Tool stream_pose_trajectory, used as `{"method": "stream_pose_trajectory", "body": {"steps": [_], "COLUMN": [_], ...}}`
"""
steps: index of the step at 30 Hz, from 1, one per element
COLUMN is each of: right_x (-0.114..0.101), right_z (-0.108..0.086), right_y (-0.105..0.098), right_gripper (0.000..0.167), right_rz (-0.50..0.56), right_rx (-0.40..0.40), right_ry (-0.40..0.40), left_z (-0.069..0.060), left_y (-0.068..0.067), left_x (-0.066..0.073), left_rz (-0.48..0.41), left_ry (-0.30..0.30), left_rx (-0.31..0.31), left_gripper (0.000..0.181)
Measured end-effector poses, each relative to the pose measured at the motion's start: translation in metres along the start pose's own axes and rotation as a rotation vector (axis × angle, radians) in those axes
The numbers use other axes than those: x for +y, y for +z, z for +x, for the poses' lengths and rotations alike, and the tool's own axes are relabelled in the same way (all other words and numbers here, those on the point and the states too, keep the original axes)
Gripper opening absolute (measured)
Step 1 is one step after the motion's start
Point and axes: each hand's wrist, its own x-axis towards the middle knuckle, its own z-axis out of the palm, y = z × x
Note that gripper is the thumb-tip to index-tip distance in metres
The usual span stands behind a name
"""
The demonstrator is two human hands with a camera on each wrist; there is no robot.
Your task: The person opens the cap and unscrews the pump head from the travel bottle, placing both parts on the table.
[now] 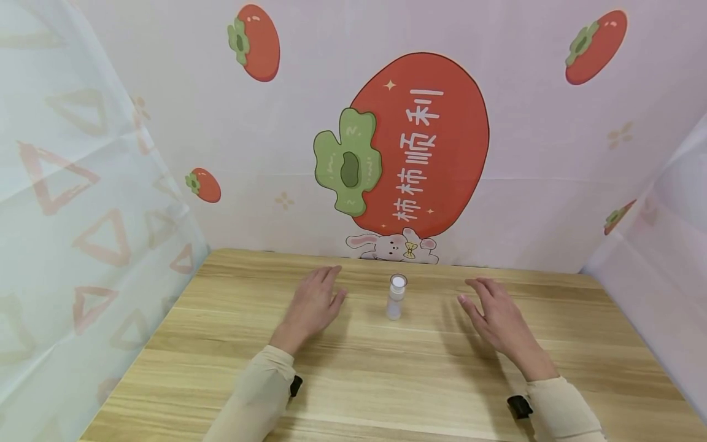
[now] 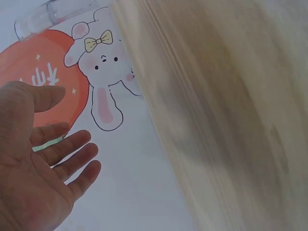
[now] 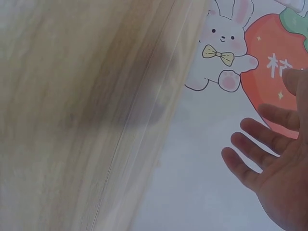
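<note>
Head view: below a persimmon-printed backdrop (image 1: 525, 153), a small bottle (image 1: 395, 301) stands lower-centre on the tabletop (image 1: 386, 380) between left hand (image 1: 311, 304) and right hand (image 1: 499, 319), fingers (image 2: 72, 146) loosely spread, apart from it.

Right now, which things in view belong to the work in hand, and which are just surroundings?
Likely part of the work:
- small translucent bottle, standing between the hands, untouched
- left hand
- right hand

Just surroundings:
- wooden table
- persimmon-print backdrop
- black wrist pieces
</note>
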Motion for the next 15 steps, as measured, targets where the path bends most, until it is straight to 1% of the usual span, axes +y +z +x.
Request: {"method": "stream_pose_trajectory", "body": {"steps": [4,9,15], "right_x": [-0.003,-0.006,-0.009], "right_z": [0.001,0.001,0.002], "right_y": [0.001,0.002,0.003], "right_gripper": [0.046,0.045,0.046], "right_rz": [0.010,0.020,0.046], "right_rx": [-0.030,-0.040,-0.058], "right_ry": [0.026,0.029,0.042], "left_z": [0.001,0.001,0.004], "left_y": [0.003,0.006,0.010], "left_x": [0.006,0.012,0.019], "left_rz": [-0.030,-0.101,-0.149], "left_ry": [0.008,-0.003,-0.021], "left_rx": [-0.004,-0.015,-0.047], "left_gripper": [0.050,0.050,0.051]}}
